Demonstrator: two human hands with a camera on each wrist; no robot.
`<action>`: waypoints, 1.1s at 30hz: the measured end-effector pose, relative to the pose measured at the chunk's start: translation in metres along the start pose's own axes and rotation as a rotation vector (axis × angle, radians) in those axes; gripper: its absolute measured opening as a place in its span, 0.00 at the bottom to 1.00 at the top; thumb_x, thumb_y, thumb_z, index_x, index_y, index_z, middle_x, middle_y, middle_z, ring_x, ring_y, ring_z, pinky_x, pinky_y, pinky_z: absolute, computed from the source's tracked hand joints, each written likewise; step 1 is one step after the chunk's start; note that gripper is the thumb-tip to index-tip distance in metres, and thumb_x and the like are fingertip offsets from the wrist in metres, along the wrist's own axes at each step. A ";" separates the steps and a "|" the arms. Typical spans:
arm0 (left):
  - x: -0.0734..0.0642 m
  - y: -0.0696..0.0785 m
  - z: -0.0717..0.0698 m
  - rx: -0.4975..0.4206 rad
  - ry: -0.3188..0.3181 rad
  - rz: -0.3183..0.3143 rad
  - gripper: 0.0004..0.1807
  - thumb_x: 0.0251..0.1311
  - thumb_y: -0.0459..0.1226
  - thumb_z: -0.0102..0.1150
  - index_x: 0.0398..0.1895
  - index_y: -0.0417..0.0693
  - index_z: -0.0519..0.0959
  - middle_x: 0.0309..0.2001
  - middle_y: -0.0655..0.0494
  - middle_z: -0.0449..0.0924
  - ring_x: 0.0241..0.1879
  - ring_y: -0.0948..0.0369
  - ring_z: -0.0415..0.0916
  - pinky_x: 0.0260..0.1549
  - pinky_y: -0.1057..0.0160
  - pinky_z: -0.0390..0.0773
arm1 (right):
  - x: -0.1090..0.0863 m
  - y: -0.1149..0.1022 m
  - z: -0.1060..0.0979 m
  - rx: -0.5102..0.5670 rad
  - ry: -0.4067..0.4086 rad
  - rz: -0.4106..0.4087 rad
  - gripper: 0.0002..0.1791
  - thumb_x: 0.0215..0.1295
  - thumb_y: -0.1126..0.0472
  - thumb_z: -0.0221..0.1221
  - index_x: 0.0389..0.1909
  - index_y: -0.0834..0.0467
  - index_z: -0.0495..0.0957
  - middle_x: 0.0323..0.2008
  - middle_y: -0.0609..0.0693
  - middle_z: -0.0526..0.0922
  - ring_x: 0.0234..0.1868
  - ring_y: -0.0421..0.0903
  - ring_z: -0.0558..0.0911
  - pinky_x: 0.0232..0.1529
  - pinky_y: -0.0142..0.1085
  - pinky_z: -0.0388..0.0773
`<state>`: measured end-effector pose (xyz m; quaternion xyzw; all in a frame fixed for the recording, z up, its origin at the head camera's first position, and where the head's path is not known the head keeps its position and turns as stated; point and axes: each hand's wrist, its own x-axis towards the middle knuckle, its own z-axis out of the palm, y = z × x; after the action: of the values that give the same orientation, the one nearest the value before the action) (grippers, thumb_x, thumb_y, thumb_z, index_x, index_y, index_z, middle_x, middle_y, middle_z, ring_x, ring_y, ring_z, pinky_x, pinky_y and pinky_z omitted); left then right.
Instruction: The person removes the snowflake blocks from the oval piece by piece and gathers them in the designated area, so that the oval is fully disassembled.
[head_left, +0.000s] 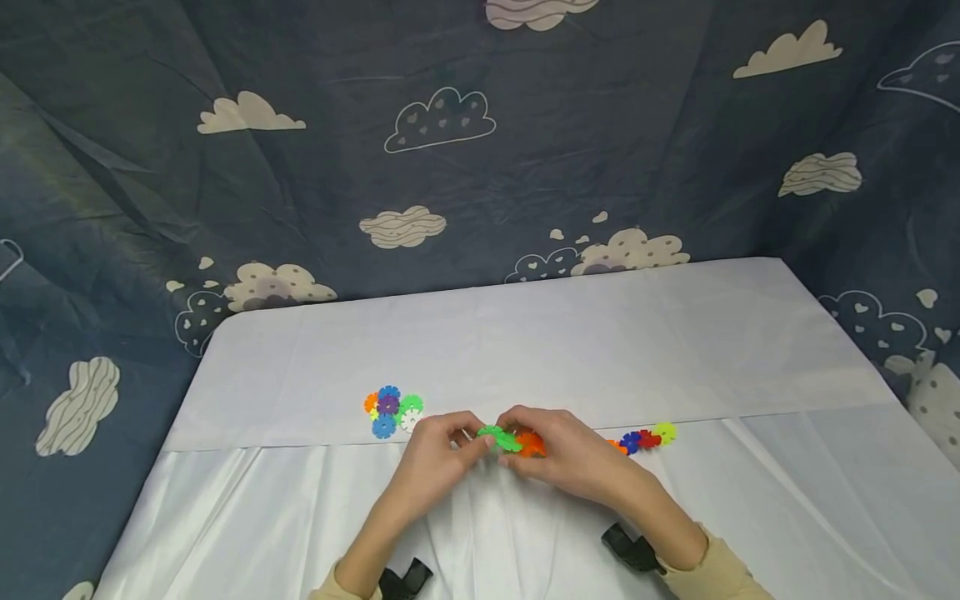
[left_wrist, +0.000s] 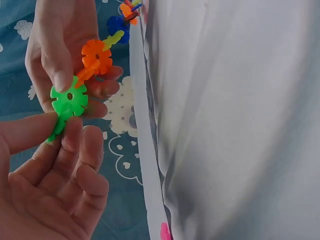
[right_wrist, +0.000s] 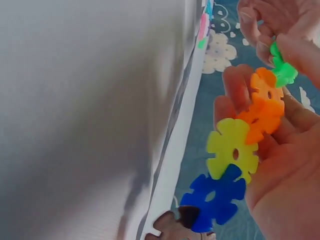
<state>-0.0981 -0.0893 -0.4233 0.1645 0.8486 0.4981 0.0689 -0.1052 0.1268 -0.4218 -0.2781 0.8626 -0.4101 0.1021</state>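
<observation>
My left hand [head_left: 437,454] pinches a green notched plastic disc [left_wrist: 58,126] between thumb and fingertips. It joins a second green disc [left_wrist: 70,102], which the thumb of my right hand [head_left: 573,450] presses against its fingers. From there a chain of interlocking discs runs over the right palm: an orange disc [right_wrist: 266,86], another orange disc [right_wrist: 260,119], a yellow disc [right_wrist: 232,145] and a blue disc [right_wrist: 212,200]. In the head view my right hand hides part of the chain. Beyond it, a red disc [head_left: 648,440] and a yellow-green disc [head_left: 664,432] show.
A group of loose discs lies left of my hands, among them a purple disc [head_left: 387,404], a white disc [head_left: 409,420] and a blue disc [head_left: 383,427]. White cloth [head_left: 300,508] covers the table. A dark cloud-patterned curtain [head_left: 585,125] hangs behind and at the sides.
</observation>
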 end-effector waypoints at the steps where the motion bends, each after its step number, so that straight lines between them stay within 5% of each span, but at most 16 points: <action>1: 0.000 0.000 0.000 -0.021 -0.001 -0.011 0.05 0.63 0.38 0.63 0.29 0.53 0.85 0.21 0.57 0.79 0.19 0.63 0.72 0.17 0.66 0.70 | 0.000 0.000 0.000 -0.003 0.002 -0.004 0.14 0.63 0.58 0.66 0.49 0.45 0.79 0.41 0.35 0.80 0.38 0.37 0.78 0.42 0.35 0.77; 6: 0.001 0.000 -0.001 -0.105 -0.034 -0.072 0.08 0.63 0.39 0.62 0.28 0.48 0.84 0.18 0.51 0.78 0.16 0.60 0.71 0.16 0.67 0.66 | 0.000 0.000 0.002 -0.058 0.044 -0.080 0.13 0.64 0.63 0.63 0.48 0.49 0.82 0.42 0.35 0.81 0.39 0.35 0.78 0.44 0.36 0.77; 15: 0.002 -0.002 -0.002 -0.283 -0.075 -0.104 0.13 0.66 0.38 0.59 0.30 0.36 0.82 0.25 0.38 0.80 0.23 0.40 0.73 0.17 0.69 0.66 | 0.001 0.001 0.005 -0.149 0.169 -0.251 0.08 0.65 0.64 0.63 0.43 0.53 0.84 0.40 0.39 0.84 0.38 0.34 0.79 0.41 0.33 0.79; 25: 0.003 0.000 -0.002 -0.410 -0.059 -0.131 0.12 0.65 0.35 0.59 0.31 0.30 0.80 0.23 0.42 0.78 0.17 0.53 0.68 0.14 0.68 0.63 | 0.003 0.004 0.008 -0.194 0.259 -0.352 0.06 0.64 0.65 0.64 0.40 0.54 0.87 0.37 0.40 0.85 0.37 0.34 0.81 0.37 0.28 0.79; 33: 0.003 0.000 -0.001 -0.435 -0.064 -0.122 0.13 0.65 0.35 0.59 0.32 0.29 0.80 0.22 0.41 0.78 0.17 0.53 0.68 0.16 0.66 0.64 | 0.004 0.003 0.010 -0.223 0.297 -0.376 0.04 0.62 0.65 0.66 0.36 0.56 0.87 0.34 0.43 0.86 0.37 0.35 0.83 0.37 0.29 0.80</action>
<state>-0.1010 -0.0895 -0.4230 0.1100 0.7270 0.6587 0.1596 -0.1050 0.1195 -0.4306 -0.3797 0.8412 -0.3607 -0.1346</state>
